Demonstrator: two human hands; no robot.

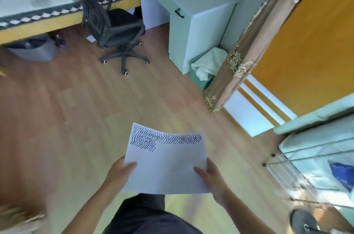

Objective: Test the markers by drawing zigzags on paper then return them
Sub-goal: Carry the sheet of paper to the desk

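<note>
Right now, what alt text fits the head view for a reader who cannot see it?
Both hands, left and right, hold a paper by its near corners above a wood floor; dark zigzags fill its far edge. A black chair stands by a desk ahead. No markers show.

no readable text, only zigzags on paper

Wooden floor under office chair

floor: wood laminate | office chair (black, castors) by desk | pale cabinet
</note>
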